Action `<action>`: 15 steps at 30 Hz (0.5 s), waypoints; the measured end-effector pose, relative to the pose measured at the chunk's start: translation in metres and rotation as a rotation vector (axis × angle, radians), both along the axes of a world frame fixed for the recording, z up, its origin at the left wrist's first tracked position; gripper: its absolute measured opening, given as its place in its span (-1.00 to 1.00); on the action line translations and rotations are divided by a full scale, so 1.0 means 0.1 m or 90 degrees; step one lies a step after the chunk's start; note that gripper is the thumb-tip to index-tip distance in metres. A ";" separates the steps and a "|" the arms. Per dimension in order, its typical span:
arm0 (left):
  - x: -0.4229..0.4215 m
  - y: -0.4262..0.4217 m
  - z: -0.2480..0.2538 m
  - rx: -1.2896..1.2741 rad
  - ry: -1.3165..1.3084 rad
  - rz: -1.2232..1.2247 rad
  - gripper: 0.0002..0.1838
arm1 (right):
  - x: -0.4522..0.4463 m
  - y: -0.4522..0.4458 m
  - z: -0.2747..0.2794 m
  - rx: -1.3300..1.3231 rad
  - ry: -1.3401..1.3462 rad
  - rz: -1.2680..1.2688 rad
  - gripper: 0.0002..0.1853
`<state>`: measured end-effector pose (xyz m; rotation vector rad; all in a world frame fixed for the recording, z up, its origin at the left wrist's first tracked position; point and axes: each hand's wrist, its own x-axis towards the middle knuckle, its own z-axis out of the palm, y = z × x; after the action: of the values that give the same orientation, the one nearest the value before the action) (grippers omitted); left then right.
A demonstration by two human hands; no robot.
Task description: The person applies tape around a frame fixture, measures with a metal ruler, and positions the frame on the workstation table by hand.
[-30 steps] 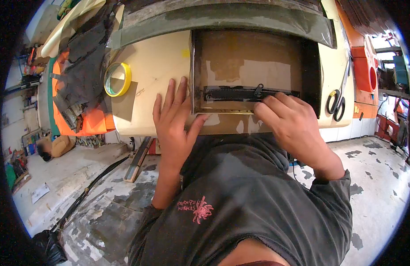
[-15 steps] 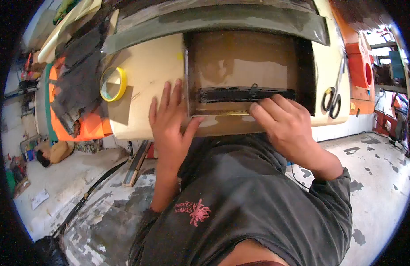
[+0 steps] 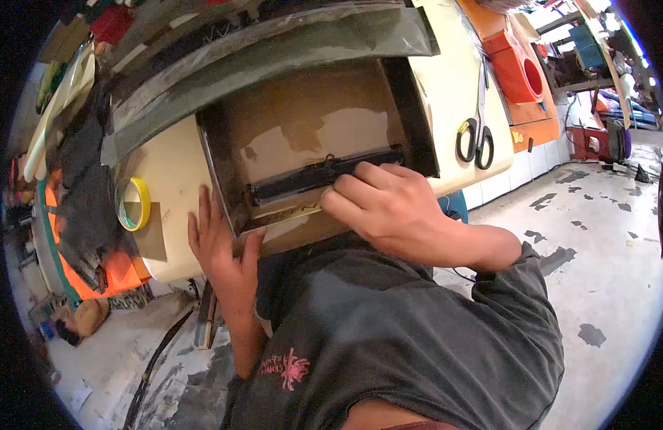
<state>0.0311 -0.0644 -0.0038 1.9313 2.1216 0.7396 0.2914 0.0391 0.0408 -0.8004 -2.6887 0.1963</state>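
A brown panel (image 3: 310, 136) with dark raised borders lies on the cream table (image 3: 174, 161) before me. Along its near part runs a black zipper strip (image 3: 303, 179) with a pull tab standing up. My left hand (image 3: 225, 251) rests at the panel's near left corner, fingers spread and holding nothing. At the near edge, my right hand (image 3: 378, 201) has its fingers curled and pressed together beside the zipper; whatever they pinch is hidden. A grey-green strip (image 3: 274, 79) lies across the far side.
A yellow tape roll (image 3: 133, 204) is at the left, near dark sheets (image 3: 88, 193) and orange material (image 3: 118, 276). Black-handled scissors (image 3: 476, 140) lie at the right, with a red holder (image 3: 514, 68) beyond. A wooden piece (image 3: 204, 319) is below the table.
The whole view has swung, so the table and panel appear tilted and shifted left. Both hands keep much the same places at the panel's near edge.
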 end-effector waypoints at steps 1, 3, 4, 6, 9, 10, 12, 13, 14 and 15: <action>-0.01 -0.01 -0.02 -0.008 0.000 0.009 -0.22 | 0.01 0.00 0.00 -0.016 0.004 0.004 -0.78; -0.01 -0.01 -0.02 -0.014 0.000 0.013 -0.19 | 0.01 0.01 0.00 -0.029 0.009 0.003 -0.74; -0.01 -0.01 -0.01 -0.016 0.000 0.009 -0.20 | 0.01 0.01 -0.01 -0.033 0.014 0.004 -0.75; -0.02 -0.01 0.00 -0.018 0.002 0.001 -0.20 | 0.01 0.01 -0.01 -0.036 0.020 0.001 -0.76; -0.04 -0.03 -0.03 -0.015 0.005 -0.010 -0.20 | 0.01 0.01 0.01 -0.046 0.024 0.001 -0.77; -0.04 -0.05 -0.05 -0.022 0.006 0.004 -0.21 | 0.01 0.01 0.01 -0.040 0.023 -0.001 -0.77; -0.05 -0.06 -0.07 -0.030 0.009 0.012 -0.21 | -0.01 -0.01 -0.01 -0.036 0.022 -0.010 -0.78; -0.05 -0.06 -0.08 -0.027 0.006 0.015 -0.21 | -0.02 -0.01 -0.03 -0.028 0.024 -0.011 -0.77; -0.05 -0.06 -0.08 -0.023 0.003 0.019 -0.21 | -0.01 -0.01 -0.05 -0.020 0.025 -0.012 -0.77; -0.05 -0.06 -0.08 -0.023 0.004 0.015 -0.21 | 0.00 -0.01 -0.04 -0.020 0.026 -0.015 -0.77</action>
<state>0.0264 -0.0703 -0.0115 1.8952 2.1507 0.6948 0.2918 0.0377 0.0372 -0.8286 -2.6426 0.2478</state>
